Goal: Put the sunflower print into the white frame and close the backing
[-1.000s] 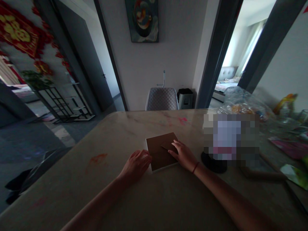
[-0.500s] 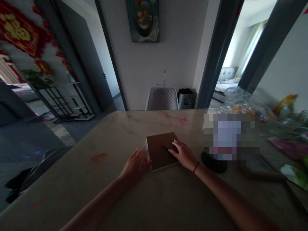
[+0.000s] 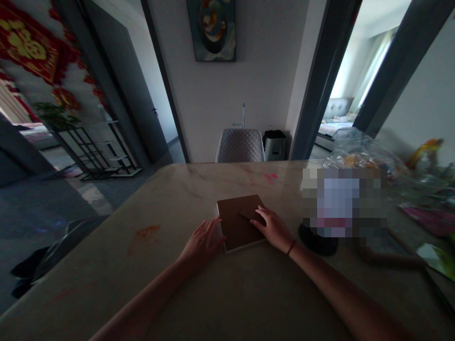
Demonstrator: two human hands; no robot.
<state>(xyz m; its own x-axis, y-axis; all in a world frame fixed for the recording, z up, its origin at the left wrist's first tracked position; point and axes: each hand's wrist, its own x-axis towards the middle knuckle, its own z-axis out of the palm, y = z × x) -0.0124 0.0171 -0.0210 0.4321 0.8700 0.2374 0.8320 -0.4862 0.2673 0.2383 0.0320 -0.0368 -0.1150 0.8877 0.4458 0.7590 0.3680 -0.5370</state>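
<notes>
A flat brown board [image 3: 236, 232] with a pale edge lies on the stone-topped table [image 3: 170, 303]; it could be a notebook or the back of a frame, I cannot tell which. Beside its left edge is my left hand [image 3: 202, 239], fingers stretched out, their tips at or just over that edge. My right hand [image 3: 273, 228] rests on the board's right part with thumb and fingers apart. A thin dark strip [image 3: 244, 215] runs across the board toward the right thumb; whether it is loose or part of the board does not show.
Right of my right hand stands a pixelated object on a black round base [image 3: 317, 240]. Behind it are clear plastic bags [image 3: 359, 147] and clutter along the right side. A quilted chair [image 3: 241, 146] stands beyond the far edge. An orange stain [image 3: 147, 232] marks the table's left part.
My left hand's fingers have shifted slightly right, against the board's left edge. My right hand and the board have hardly moved.
</notes>
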